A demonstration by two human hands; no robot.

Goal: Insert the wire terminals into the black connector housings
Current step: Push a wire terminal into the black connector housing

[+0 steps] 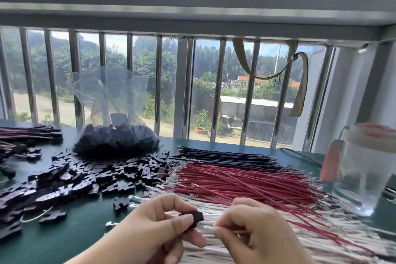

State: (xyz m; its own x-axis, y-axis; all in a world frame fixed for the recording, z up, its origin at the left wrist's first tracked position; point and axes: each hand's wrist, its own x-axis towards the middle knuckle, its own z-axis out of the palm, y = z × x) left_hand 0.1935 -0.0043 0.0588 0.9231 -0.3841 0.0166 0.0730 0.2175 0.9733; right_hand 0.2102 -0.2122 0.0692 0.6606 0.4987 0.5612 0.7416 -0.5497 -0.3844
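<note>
table (90,227): green top, runs under barred window (182,83)
wires: three bundles R of ctr, laid side by side. black wires (225,155) farthest, red wires (246,180) mid, white wires (267,240) nearest, under both hands. terminals on the L ends, facing the housings
loose housings (70,178): black, big scatter L of ctr, touching the wire ends
bag (115,135): clear plastic, open top, more black housings inside, just behind the scatter
done pile (27,135): far L, wires w/ housings on, blurred
jar (362,169): clear, R edge, orange label, blurred
L hand (158,225): thumb + fingers pinch one housing (196,218), held above white wires, near frame bottom ctr
R hand (257,231): fingers curled, pinching a white wire (227,231) just R of the held housing. can't tell if the terminal is in yet, tip is hidden/blurred
</note>
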